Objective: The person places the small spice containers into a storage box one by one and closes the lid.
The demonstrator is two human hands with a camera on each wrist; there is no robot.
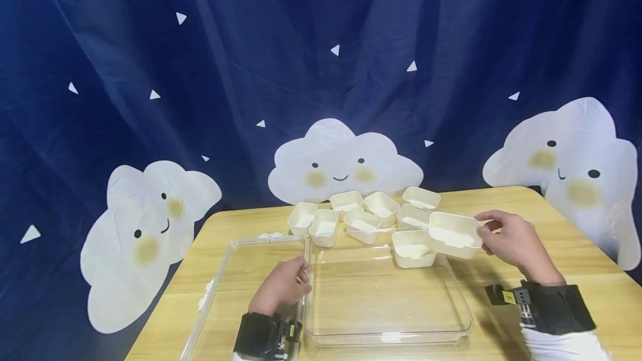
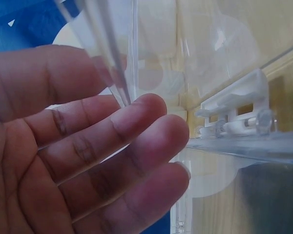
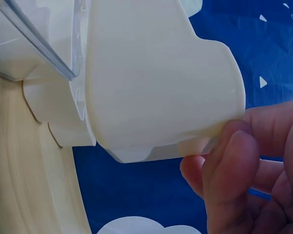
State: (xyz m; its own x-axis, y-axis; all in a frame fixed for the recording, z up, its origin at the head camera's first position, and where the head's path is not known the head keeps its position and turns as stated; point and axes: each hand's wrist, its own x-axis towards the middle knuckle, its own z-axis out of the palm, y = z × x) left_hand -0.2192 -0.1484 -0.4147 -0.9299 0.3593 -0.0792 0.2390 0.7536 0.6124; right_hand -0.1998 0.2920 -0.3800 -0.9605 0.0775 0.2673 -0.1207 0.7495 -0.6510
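My right hand (image 1: 511, 241) pinches a cream storage bin (image 1: 453, 234) by its right end, with thumb and fingers on its wall. The bin hangs over the far right corner of a clear plastic box (image 1: 391, 334). Another cream bin (image 1: 413, 258), with a small pale yellow piece in it, is beside it at that corner. My left hand (image 1: 283, 283) is at the box's left side. In the left wrist view, its thumb and fingers (image 2: 141, 112) pinch a thin clear edge, apparently of the clear lid (image 1: 241, 240) lying left of the box.
Several more cream bins (image 1: 362, 227) stand in a cluster along the back of the wooden table (image 1: 506, 199). White latches (image 2: 234, 109) sit on the lid's edges. A dark blue curtain (image 1: 241, 71) with clouds hangs behind the table.
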